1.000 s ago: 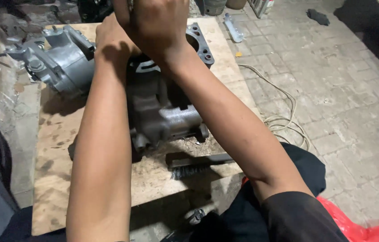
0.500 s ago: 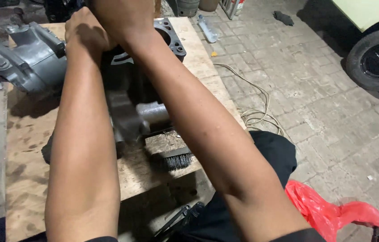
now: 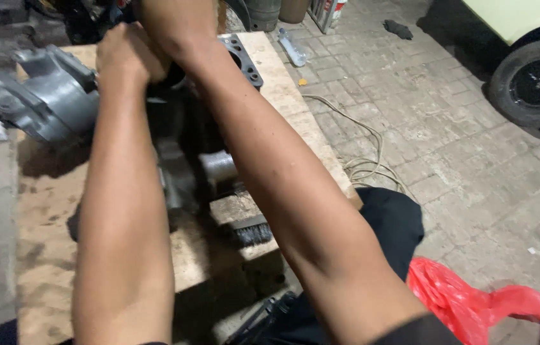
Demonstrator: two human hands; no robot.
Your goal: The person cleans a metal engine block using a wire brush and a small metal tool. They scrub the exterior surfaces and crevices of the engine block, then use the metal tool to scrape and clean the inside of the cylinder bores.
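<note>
A dark metal engine block stands on a wooden board, mostly hidden behind my forearms. My left hand is clenched over the block's upper rim, beside its flat gasket face with bolt holes. Just above it my right hand reaches to the same spot. Its fingers are cut off by the top edge of the view. A short silver pipe stub sticks out of the block's lower side.
A grey cast metal housing lies on the board's left. A wire brush rests near the board's front edge. On the paved floor to the right lie a coiled cable and a red plastic bag. A car wheel stands far right.
The view has swung right and closer, bringing the car wheel and red bag into sight. Both hands stay together on the top of the engine block.
</note>
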